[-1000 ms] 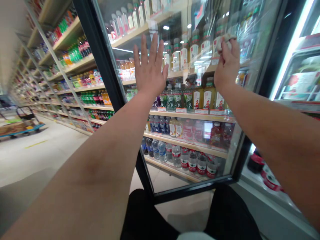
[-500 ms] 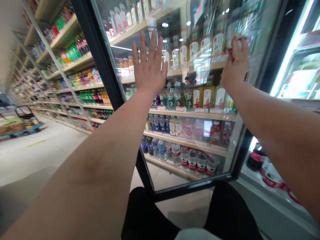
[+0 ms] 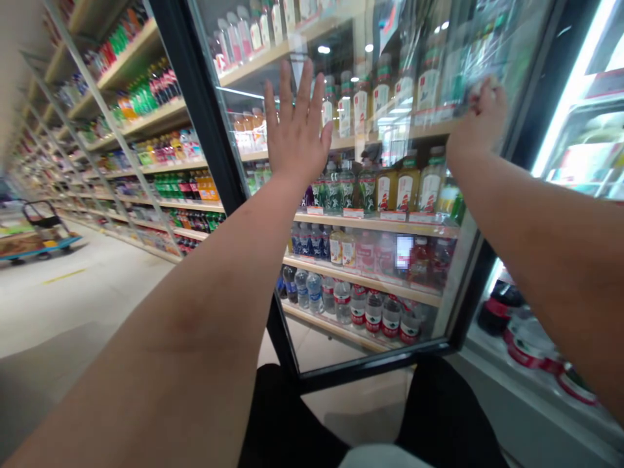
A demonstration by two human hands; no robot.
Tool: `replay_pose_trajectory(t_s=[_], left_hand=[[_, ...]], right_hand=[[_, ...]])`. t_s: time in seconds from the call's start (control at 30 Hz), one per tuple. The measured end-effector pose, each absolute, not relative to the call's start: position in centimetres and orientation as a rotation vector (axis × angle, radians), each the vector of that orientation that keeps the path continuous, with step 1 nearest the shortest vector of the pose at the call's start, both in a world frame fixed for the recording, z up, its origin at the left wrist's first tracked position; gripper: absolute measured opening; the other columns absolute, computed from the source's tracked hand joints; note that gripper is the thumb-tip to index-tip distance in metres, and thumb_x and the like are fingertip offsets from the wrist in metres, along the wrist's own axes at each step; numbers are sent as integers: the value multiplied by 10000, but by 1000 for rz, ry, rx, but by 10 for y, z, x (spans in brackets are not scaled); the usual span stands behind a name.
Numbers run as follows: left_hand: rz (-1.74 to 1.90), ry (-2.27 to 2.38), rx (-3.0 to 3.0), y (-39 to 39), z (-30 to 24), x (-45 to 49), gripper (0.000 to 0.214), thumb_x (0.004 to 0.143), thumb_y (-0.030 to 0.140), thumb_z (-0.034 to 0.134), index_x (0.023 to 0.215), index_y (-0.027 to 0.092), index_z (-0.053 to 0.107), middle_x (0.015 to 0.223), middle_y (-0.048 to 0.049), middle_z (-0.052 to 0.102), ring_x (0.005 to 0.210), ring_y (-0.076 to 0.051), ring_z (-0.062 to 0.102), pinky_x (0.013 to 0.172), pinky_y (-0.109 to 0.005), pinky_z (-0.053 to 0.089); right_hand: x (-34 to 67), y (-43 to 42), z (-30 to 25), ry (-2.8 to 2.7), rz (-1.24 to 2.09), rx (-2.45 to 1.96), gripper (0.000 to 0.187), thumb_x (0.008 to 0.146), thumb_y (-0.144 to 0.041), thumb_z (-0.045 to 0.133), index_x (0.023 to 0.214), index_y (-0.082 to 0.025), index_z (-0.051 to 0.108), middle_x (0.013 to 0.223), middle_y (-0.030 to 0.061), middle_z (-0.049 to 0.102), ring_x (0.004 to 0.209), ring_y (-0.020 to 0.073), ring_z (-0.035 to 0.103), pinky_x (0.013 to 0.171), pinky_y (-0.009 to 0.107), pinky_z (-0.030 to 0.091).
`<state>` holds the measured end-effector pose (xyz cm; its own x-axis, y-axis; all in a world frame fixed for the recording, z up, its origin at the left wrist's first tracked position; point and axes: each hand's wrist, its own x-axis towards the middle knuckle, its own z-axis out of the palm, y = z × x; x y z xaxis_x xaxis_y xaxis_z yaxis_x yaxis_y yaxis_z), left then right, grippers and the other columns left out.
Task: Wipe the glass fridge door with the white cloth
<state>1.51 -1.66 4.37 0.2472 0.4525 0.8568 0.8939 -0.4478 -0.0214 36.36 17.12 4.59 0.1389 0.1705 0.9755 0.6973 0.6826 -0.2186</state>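
Note:
My left hand (image 3: 298, 133) lies flat against the glass door (image 3: 370, 305) of a drinks cooler, fingers spread and pointing up. My right hand (image 3: 480, 123) is closed near the door's upper right, close to its black frame (image 3: 529, 117), and is blurred by motion. In the earlier frames it grips a small pale cloth against the glass; the cloth is barely visible now. Shelves of bottles show through and in the glass.
A long row of drink shelves (image 3: 146, 130) runs back on the left. A blue flat cart (image 3: 34, 237) with boxes stands far left on the pale floor (image 3: 73, 305). An open lit cooler (image 3: 575, 162) is at the right, with red-lidded tubs (image 3: 526, 351) low down.
My right hand has slid to the right across the glass toward the door frame. My left hand has stayed pressed flat in about the same place.

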Motion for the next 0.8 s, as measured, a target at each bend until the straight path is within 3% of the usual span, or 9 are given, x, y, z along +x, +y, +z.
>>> replay_pose_trajectory(t_s=[0.07,0.13,0.23,0.33,0.5,0.6,0.7,0.8], left_hand=[[-1132,-1216,-2029,-17,44,15,1070,752,817,398,1682,494,-22,1598,281,292,1494,-90,-396,1288,-755,-40],[-1145,-1187,-2022,-17,44,15,1020,779,786,364,1689,480,17,1596,298,266,1508,-108,-377,1285,-759,-44],[-1136,-1131,-1951,-17,45,16,879,865,718,276,1692,461,126,1596,333,194,1545,-132,-308,1318,-679,-113],[-1105,-1115,-1897,-14,47,15,801,900,689,206,1677,497,165,1578,361,179,1536,-100,-291,1343,-578,-160],[-1128,-1131,-1938,-11,45,12,849,868,750,166,1678,511,84,1579,367,179,1476,-42,-366,1346,-615,-123],[-1142,-1119,-1959,-14,43,13,864,880,741,207,1691,472,78,1611,348,128,1518,-110,-337,1330,-634,-159],[-1137,-1133,-1953,-18,43,16,872,878,732,319,1685,488,97,1623,319,172,1546,-133,-305,1324,-649,-140],[-1130,-1161,-1967,-18,45,17,950,842,746,406,1690,476,72,1628,264,252,1543,-134,-321,1304,-708,-105]], right_hand=[[336,163,66,-1197,-390,-840,573,1014,-188,302,1546,-274,496,1556,51,487,1421,215,511,1268,452,404],[305,146,66,-1301,-513,-807,572,982,-164,375,1524,-252,533,1593,38,467,1508,218,410,1307,496,331],[270,117,35,-1420,-644,-706,532,1002,-203,396,1490,-316,575,1611,-13,463,1561,194,330,1342,473,254],[261,107,12,-1442,-639,-672,526,1017,-239,365,1484,-364,572,1619,-60,449,1574,202,312,1336,546,247],[259,127,50,-1393,-523,-662,475,1020,-254,423,1423,-435,595,1571,-127,492,1537,194,341,1342,533,237],[246,125,63,-1419,-558,-632,485,1029,-236,423,1449,-427,576,1580,-121,485,1556,189,304,1358,519,187],[231,111,48,-1555,-691,-508,502,1023,-232,380,1472,-303,593,1601,-43,483,1559,206,319,1352,513,222],[218,106,35,-1593,-723,-382,467,1016,-270,383,1389,-373,645,1544,-80,550,1538,207,359,1329,505,275]])
